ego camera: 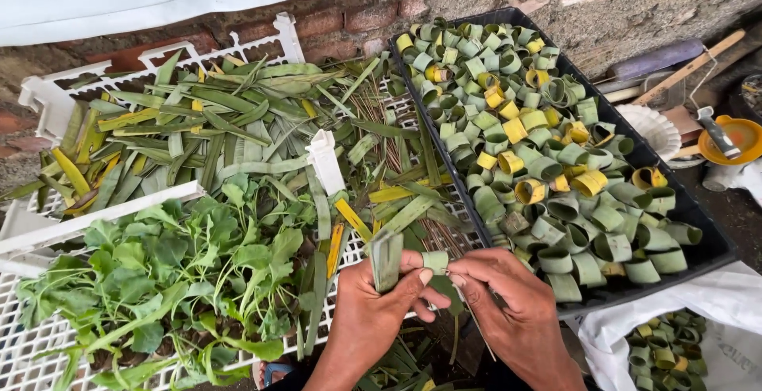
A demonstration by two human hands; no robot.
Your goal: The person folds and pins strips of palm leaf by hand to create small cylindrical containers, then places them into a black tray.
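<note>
While the left hand [373, 308] closes its fingers around a folded stack of flat green leaf strips [386, 258], the right hand [508, 300] pinches a small rolled leaf ring [435, 261] between thumb and fingertips, a thin sliver of stick [476, 323] slanting down beside its fingers. Both hands meet at the bottom centre, just in front of the crates. One black plastic tray [714, 252] to the right is heaped with dozens of finished rings [540, 145], too many to count, mostly matte green and a fair number yellow, each a short curled band. Two white lattice crates [48, 335] sit to the left: the far one carries long, narrow, glossy blades of palm leaf [214, 121], the near one soft, lobed leafy greens [175, 272]. A white sack [738, 312] at lower right holds more rings. One orange bowl [742, 137] stands by the rough brick wall [333, 22].
</note>
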